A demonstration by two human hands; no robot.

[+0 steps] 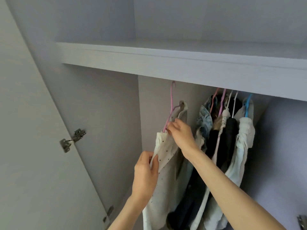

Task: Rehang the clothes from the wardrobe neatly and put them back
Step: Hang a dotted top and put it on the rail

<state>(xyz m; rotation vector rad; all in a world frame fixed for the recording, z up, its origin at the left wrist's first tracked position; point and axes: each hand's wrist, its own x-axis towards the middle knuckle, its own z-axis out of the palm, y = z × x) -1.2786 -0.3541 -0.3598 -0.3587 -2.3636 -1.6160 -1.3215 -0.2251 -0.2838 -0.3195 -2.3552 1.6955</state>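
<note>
Two bare forearms are reaching up from the bottom edge into an open wardrobe. One person's left hand is pinching the side hem of a white garment with dark specks, thumb and fingers closed together on the cloth. Higher up, the right hand is clamping its fingertips on the garment's gathered top edge, right where it is meeting the pink hanger. That hanger's hook is rising toward the underside of the shelf; the rail itself is hiding behind the shelf's front edge, so whether the hook is catching on it cannot be told. The speckled garment is hanging alone at the left end, with bare back panel lying open to its left as far as the inner corner. To its right, just beside the right forearm, a bunch of hung clothes is crowding together on five visible hangers: two pink, two white, one blue. The open door is standing at far left, carrying two metal hinges, the upper hinge and a lower one near the bottom edge.
</note>
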